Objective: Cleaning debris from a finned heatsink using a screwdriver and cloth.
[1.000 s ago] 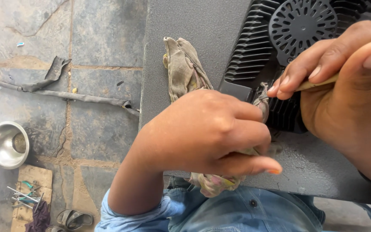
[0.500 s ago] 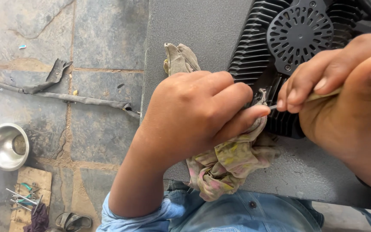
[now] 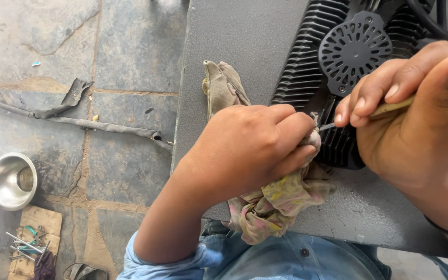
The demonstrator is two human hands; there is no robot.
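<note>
Left hand (image 3: 250, 148) closed, bunching the stained, faded patchwork cloth rag (image 3: 273, 205) against the black ribbed plastic housing with round vented fan cover (image 3: 333, 62), which lies on the grey textured counter (image 3: 234, 41). Right hand (image 3: 416, 119) pinch-grips a thin yellow-handled metal pick (image 3: 385, 108). Pick's long axis runs near-horizontal; tip points left into the fins, just below the fan cover. Looks like fin cleaning mid-step; next move needs a steady tip and the rag held close. Steel bowl (image 3: 11, 180) on the stone floor, far left of the housing.

tool tip (image 3: 329, 126) hidden by rag (image 3: 276, 199)
</note>
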